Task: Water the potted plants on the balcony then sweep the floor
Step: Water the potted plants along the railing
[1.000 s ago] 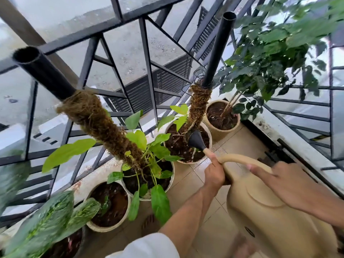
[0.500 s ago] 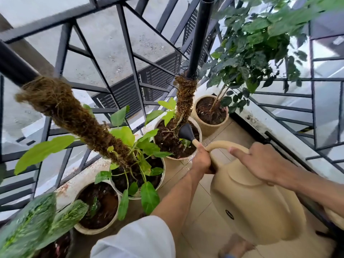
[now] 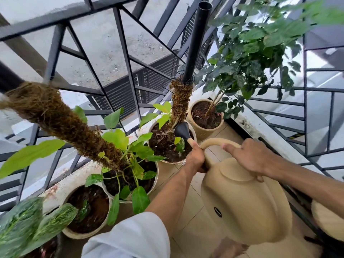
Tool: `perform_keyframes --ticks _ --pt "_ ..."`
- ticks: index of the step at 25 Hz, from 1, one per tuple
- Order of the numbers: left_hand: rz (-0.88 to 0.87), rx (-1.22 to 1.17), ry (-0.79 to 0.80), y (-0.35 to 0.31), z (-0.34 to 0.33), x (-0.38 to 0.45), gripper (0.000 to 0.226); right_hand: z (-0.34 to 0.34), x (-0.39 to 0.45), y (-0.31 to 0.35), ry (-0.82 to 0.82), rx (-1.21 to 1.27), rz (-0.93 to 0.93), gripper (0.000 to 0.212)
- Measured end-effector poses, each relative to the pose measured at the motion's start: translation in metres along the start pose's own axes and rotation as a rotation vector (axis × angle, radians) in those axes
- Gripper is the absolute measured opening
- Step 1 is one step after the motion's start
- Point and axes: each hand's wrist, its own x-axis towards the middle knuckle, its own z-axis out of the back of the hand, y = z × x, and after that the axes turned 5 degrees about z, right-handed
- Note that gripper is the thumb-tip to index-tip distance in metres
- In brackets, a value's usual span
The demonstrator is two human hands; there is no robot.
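A beige watering can (image 3: 245,203) is tilted forward over the balcony floor. My left hand (image 3: 195,158) grips its spout just behind the black rose head (image 3: 182,130). My right hand (image 3: 247,157) holds the arched handle. The rose hangs over the dark soil of a white pot (image 3: 173,162) with a moss pole (image 3: 179,103) and pale green leaves; water drops fall onto that soil. Beside it stand another white pot (image 3: 128,199) with a leaning moss pole (image 3: 61,120) and a beige pot (image 3: 202,132) holding a bushy dark-leaved plant (image 3: 249,58).
A black metal railing (image 3: 128,58) runs behind the pots, and more railing (image 3: 305,112) closes the right side. A low cream pot (image 3: 81,233) of soil and a striped-leaf plant (image 3: 28,226) sit at lower left. Beige floor tiles (image 3: 188,231) lie under the can. A white ledge (image 3: 260,127) borders the right.
The view has shifted a little, and the can with both hands sits lower right of before. The rose stays over the same moss-pole pot, with water now falling on the soil.
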Motion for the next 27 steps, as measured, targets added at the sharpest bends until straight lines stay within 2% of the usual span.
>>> perform_keyframes --ticks 4,6,9,12,14,17,19,21,24,25,27 --pt "-0.022 0.059 -0.033 -0.001 -0.002 0.008 0.1 0.006 -0.002 -0.001 0.04 0.048 -0.001 0.072" --pt "-0.051 0.099 -0.051 0.0 -0.003 0.007 0.097 0.008 -0.004 -0.007 0.126 0.104 -0.027 0.072" --pt "-0.132 0.192 -0.123 -0.002 -0.007 0.001 0.079 -0.002 -0.007 -0.036 0.284 0.291 -0.088 0.046" --pt "-0.193 0.112 -0.202 -0.01 -0.015 -0.002 0.056 -0.02 -0.009 -0.073 0.399 0.378 -0.092 0.025" --pt "-0.264 0.104 -0.209 -0.018 -0.024 -0.002 0.055 -0.032 -0.007 -0.095 0.438 0.368 -0.095 0.023" --pt "-0.252 0.014 -0.243 -0.022 -0.033 -0.003 0.058 -0.043 0.001 -0.121 0.499 0.3 -0.078 0.026" --pt "-0.303 -0.003 -0.242 -0.024 -0.04 0.006 0.066 -0.038 0.01 -0.134 0.486 0.258 -0.011 0.026" --pt "-0.278 -0.028 -0.225 -0.033 -0.05 0.003 0.076 -0.021 0.023 -0.144 0.444 0.191 0.076 0.026" --pt "-0.361 0.198 -0.316 -0.039 -0.069 0.0 0.071 0.008 0.042 -0.156 0.386 0.148 0.193 0.039" --pt "-0.408 0.231 -0.343 -0.04 -0.072 0.002 0.073 0.013 0.047 -0.159 0.358 0.155 0.22 0.04" --pt "-0.391 0.266 -0.373 -0.048 -0.087 -0.002 0.077 0.022 0.057 -0.171 0.283 0.242 0.222 0.042"
